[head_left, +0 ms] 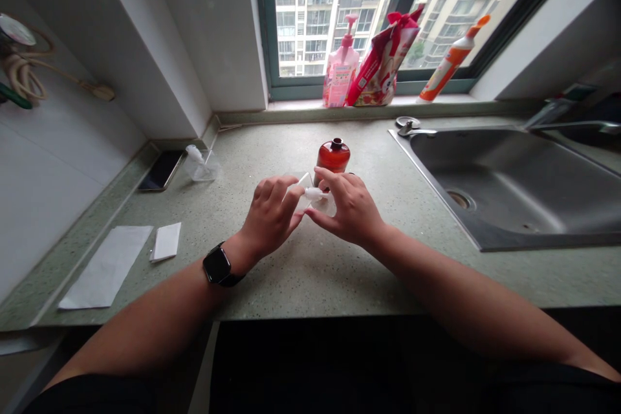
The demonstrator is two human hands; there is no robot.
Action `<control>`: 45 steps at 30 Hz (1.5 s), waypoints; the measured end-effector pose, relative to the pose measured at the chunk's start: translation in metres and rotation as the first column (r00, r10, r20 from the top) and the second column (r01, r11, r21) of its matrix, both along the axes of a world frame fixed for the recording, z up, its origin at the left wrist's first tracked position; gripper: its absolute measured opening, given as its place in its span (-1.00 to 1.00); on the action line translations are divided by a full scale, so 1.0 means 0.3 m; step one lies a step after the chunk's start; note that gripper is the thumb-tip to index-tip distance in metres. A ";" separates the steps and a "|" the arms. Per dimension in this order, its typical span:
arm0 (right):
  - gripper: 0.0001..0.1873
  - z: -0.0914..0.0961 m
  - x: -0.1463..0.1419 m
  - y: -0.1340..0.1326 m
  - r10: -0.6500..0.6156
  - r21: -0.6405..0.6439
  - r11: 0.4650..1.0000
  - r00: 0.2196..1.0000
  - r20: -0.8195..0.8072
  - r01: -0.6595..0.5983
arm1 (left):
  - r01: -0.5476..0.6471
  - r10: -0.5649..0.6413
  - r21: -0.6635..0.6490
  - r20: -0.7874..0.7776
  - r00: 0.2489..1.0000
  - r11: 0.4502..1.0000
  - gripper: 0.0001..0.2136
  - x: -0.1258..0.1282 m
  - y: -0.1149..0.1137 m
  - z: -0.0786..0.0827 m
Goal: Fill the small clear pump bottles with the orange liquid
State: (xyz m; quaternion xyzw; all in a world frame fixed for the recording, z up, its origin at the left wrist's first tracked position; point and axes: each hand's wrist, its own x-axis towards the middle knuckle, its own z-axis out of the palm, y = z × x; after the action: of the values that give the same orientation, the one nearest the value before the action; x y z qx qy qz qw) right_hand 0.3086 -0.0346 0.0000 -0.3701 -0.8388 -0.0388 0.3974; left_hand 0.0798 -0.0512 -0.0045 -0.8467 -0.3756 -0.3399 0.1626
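Observation:
Between my left hand (269,215) and my right hand (347,208) is a small white plastic pump head (313,194), with translucent plastic around it. The fingers of both hands close on it from either side, and they partly hide it. Just beyond my hands stands an amber-red bottle (334,159) with a bare neck and no cap. My right fingers overlap its lower part in view. A black smartwatch (217,265) sits on my left wrist.
On the speckled green countertop (291,278) are a small clear container (201,167) holding a white piece, a black phone (162,170) and white paper sheets (107,266). A steel sink (509,187) lies right. Bottles (341,61) stand on the windowsill.

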 end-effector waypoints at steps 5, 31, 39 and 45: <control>-0.48 0.011 -0.013 -0.008 -0.035 -0.020 0.999 0.999 -0.039 0.035 | -0.004 0.006 0.047 -0.043 0.999 0.999 -0.59 0.002 -0.001 0.005; -0.45 0.034 0.025 0.006 0.019 0.109 0.994 0.999 -0.042 -0.015 | -0.046 0.046 -0.003 0.002 0.999 0.999 -0.40 -0.026 0.017 0.019; -0.53 0.055 0.074 0.024 0.014 0.127 0.992 0.997 -0.070 -0.005 | -0.060 0.062 -0.034 0.055 0.997 0.998 -0.37 -0.052 0.037 0.015; -0.63 0.064 0.088 0.031 0.029 0.046 0.999 0.998 -0.056 -0.026 | -0.070 0.073 -0.051 0.045 0.996 0.996 -0.32 -0.055 0.038 0.015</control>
State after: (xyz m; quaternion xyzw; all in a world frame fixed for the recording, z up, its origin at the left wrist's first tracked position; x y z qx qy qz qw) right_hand 0.3351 -0.0254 0.0191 -0.3503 -0.8313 -0.0418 0.4296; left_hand 0.0634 -0.0397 0.0001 -0.8282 -0.4177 -0.3444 0.1448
